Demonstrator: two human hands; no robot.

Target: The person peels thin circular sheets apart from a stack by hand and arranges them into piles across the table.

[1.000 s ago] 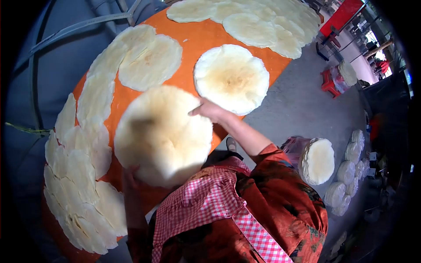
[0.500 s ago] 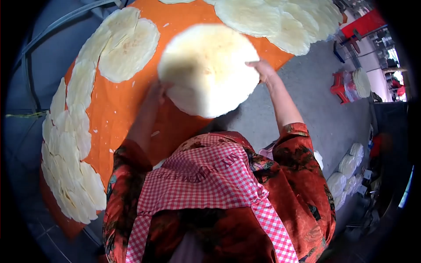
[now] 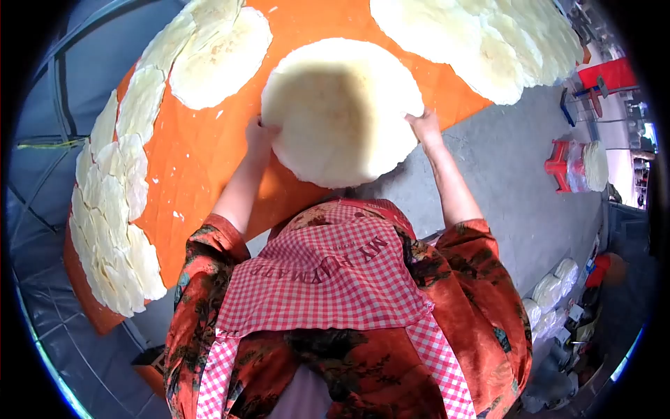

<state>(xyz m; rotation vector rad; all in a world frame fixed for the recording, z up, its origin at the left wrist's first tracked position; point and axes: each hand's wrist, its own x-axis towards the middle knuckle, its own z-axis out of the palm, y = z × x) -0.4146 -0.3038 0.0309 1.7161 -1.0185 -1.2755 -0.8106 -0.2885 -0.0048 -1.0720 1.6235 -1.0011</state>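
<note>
A large round pale flatbread [image 3: 335,115] is held out in front of me by both hands, over the near edge of the orange-covered table [image 3: 188,164]. My left hand [image 3: 261,134] pinches its left edge, and my right hand [image 3: 424,127] grips the right edge with thumb on top. A shadow falls across the flatbread's middle. A single loose flatbread [image 3: 222,59] lies on the orange cover to the upper left. Overlapping flatbreads [image 3: 108,223] line the table's left rim, and more spread flatbreads [image 3: 481,42] cover the far right part.
Small white crumbs dot the orange cover. Right of the table is grey floor [image 3: 516,167], with a red stool [image 3: 558,166] beside a round pale stack [image 3: 595,166]. Bagged white stacks [image 3: 551,290] sit lower right. Metal frame bars [image 3: 56,105] stand at the left.
The view has shifted slightly, so the table and stool appear displaced. Both hands still hold the flatbread, which now looks more evenly held, and the shadow on it has moved right.
</note>
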